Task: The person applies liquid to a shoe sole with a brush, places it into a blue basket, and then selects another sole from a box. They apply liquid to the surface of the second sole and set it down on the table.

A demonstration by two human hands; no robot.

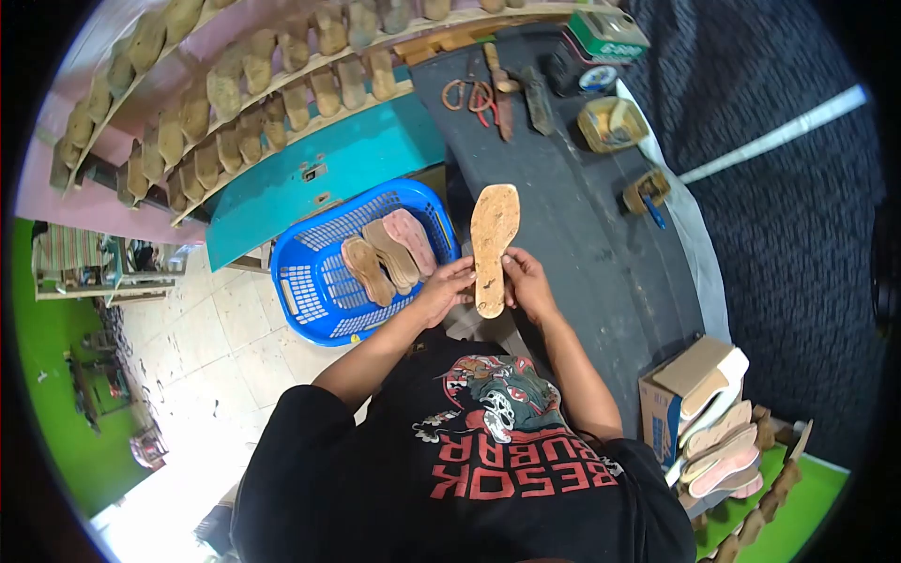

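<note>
Gripping a tan shoe sole (493, 239) by its narrow end, the left hand (449, 289) and right hand (527, 284) close on it from either side, above the dark surface (582, 253). Their fingers hide the sole's lower edges. Just to the left, a blue basket (302, 281) holds three more soles (389, 251). Tools (488, 94) at the far end are too small to tell apart.

Dark bench (582, 267) w/ scissors (466, 96), knife (502, 94), tin (610, 125) — far end.
</note>
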